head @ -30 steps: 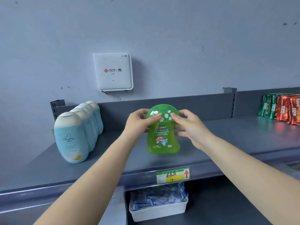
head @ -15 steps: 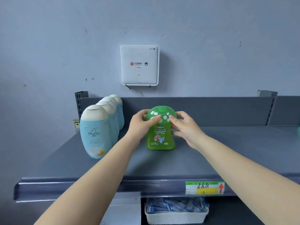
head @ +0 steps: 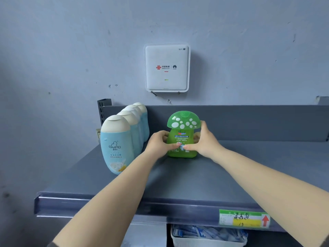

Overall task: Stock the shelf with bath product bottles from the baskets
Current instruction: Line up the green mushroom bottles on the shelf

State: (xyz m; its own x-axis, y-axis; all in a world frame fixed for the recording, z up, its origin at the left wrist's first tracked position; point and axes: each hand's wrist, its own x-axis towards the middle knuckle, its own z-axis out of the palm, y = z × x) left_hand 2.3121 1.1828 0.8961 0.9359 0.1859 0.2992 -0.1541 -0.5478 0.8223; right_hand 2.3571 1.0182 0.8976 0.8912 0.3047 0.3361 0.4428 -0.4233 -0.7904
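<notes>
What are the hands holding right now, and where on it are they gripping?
Both hands hold the green mushroom-shaped bottle by its body, below the cap: the left hand on its left side, the right hand on its right. It stands on the shelf.

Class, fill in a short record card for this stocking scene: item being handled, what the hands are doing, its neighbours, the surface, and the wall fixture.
Item: green mushroom bottle, upright
Left hand: grips its lower body
Right hand: grips the other side
Neighbours: row of blue bottles to its left, apart
Surface: grey shelf
Wall fixture: white WiFi box
</notes>
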